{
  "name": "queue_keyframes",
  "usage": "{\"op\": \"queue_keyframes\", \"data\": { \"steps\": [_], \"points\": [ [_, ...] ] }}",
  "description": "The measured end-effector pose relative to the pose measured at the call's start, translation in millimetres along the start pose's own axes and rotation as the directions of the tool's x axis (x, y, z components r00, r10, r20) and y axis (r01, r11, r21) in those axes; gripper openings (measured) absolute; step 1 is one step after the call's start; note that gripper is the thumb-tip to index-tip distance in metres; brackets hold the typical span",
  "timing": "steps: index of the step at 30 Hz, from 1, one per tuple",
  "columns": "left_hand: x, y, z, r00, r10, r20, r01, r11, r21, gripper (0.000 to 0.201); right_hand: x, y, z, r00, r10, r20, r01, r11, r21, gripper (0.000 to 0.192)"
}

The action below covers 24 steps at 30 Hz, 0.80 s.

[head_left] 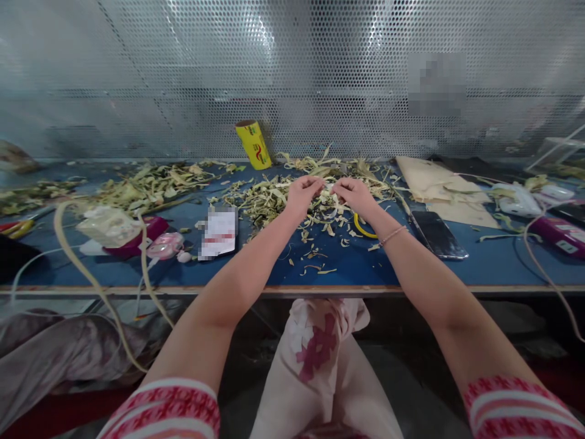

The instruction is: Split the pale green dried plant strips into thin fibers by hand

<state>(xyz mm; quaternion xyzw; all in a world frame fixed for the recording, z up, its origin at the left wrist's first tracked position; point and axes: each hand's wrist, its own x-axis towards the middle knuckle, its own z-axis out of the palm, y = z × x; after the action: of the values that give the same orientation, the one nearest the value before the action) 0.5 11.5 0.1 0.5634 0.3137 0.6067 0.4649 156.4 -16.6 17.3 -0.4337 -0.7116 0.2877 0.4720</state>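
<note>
Both hands meet over a heap of dried plant scraps (pixel 262 204) in the middle of the table. My left hand (pixel 305 194) is closed in a pinch, its fingertips pointing right. Facing it closely, my right hand (pixel 354 195) pinches too. A small pale plant strip (pixel 328 186) shows between the two sets of fingertips; its exact shape is too small to make out. Just below my right hand lies a yellow ring-shaped handle (pixel 364 227), partly covered by the wrist. Shredded bits (pixel 315 253) are scattered on the blue tabletop (pixel 292 274) nearer to me.
A yellow cylinder (pixel 255 146) leans near the perforated metal wall (pixel 292 73). Left of my arms lie a printed card (pixel 219 231) and a pink device (pixel 165 246). To the right are a dark phone (pixel 439 235) and brown paper (pixel 439 180). Another plant heap (pixel 146 183) spreads left.
</note>
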Motion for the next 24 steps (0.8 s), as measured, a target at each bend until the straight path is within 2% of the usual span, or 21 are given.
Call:
{"op": "queue_keyframes", "data": {
  "steps": [3, 5, 7, 9, 13, 17, 19, 21, 23, 24],
  "points": [
    [-2.2, 3.1, 1.4, 0.994, 0.085, 0.07, -0.098, 0.973, 0.207, 0.016, -0.2, -4.6, 1.9, 0.999, 0.051, 0.018, -0.054, 0.954, 0.294, 0.022],
    [-4.1, 4.2, 3.7, 0.985, 0.126, 0.115, -0.154, 0.947, 0.282, 0.015, -0.5, -7.5, 2.0, 0.996, 0.092, 0.016, -0.09, 0.899, 0.428, 0.022],
    [-6.0, 4.5, 6.7, 0.978, 0.145, 0.15, -0.185, 0.934, 0.305, 0.012, -0.7, -9.3, 1.2, 0.988, 0.153, 0.012, -0.138, 0.853, 0.503, 0.022],
    [-7.6, 4.6, 9.8, 0.98, 0.121, 0.158, -0.162, 0.946, 0.281, 0.008, -0.6, -10.4, 0.2, 0.976, 0.216, 0.01, -0.189, 0.827, 0.53, 0.019],
    [-9.9, 6.0, 12.8, 0.983, 0.054, 0.177, -0.091, 0.974, 0.205, 0.008, -1.5, -13.3, 0.4, 0.958, 0.282, 0.045, -0.262, 0.804, 0.533, 0.019],
    [-9.2, 4.6, 9.7, 0.984, 0.06, 0.165, -0.101, 0.961, 0.256, 0.015, -3.5, -15.0, 1.3, 0.966, 0.245, 0.08, -0.25, 0.813, 0.526, 0.024],
    [-6.9, 1.7, 6.9, 0.989, 0.053, 0.135, -0.087, 0.962, 0.26, 0.015, -2.4, -11.5, 0.1, 0.972, 0.228, 0.059, -0.227, 0.837, 0.497, 0.025],
    [-3.8, -1.3, 4.2, 0.995, 0.028, 0.094, -0.045, 0.98, 0.191, 0.015, 0.9, -4.0, -2.1, 0.979, 0.205, -0.023, -0.178, 0.895, 0.41, 0.021],
    [-1.0, -2.6, 2.0, 0.998, -0.013, 0.06, 0.01, 0.999, 0.051, 0.016, 5.0, 5.6, -3.8, 0.983, 0.136, -0.125, -0.107, 0.971, 0.215, 0.018],
    [0.1, -2.3, 1.2, 0.998, -0.036, 0.053, 0.038, 0.999, -0.025, 0.016, 6.8, 10.5, -4.1, 0.986, 0.092, -0.138, -0.081, 0.993, 0.088, 0.018]
  ]
}}
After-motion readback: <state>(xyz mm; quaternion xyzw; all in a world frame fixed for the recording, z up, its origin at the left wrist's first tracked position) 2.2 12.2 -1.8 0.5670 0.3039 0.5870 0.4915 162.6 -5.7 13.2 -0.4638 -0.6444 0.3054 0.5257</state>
